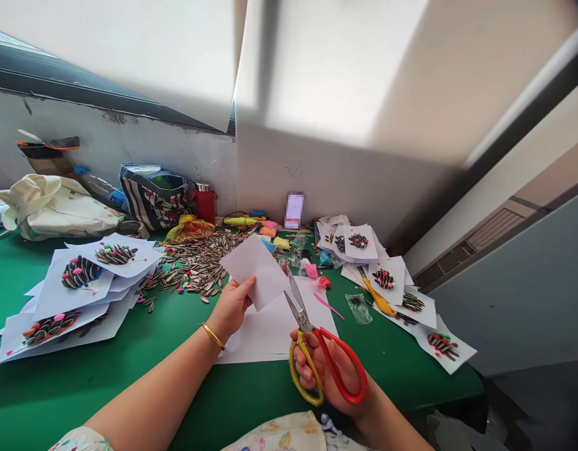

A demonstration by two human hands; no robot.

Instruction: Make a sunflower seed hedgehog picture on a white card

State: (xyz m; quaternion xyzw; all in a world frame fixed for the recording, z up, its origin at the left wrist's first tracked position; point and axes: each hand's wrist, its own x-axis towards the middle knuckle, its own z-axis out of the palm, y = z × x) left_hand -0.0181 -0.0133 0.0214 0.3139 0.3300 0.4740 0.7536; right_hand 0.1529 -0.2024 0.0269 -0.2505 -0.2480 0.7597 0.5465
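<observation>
A blank white piece of paper [252,263] is pinched between the thumb and fingers of my left hand [233,308], which wears a gold bangle at the wrist. My right hand [333,369] is wrapped round a pair of scissors [309,316] with one yellow and one red handle. Their blades are parted and point up near the right edge of the paper. Under both hands lie larger white sheets [265,341] on the green table. Beyond the paper spreads a heap of striped sunflower seeds [201,260].
Seed-decorated cards lie piled at left [94,300] and right [401,294]. A yellow-handled tool [379,297] rests on the right pile, with a pink stick [329,305] nearer me. Bags [63,207], a red flask [205,202] and a phone [294,210] stand along the wall.
</observation>
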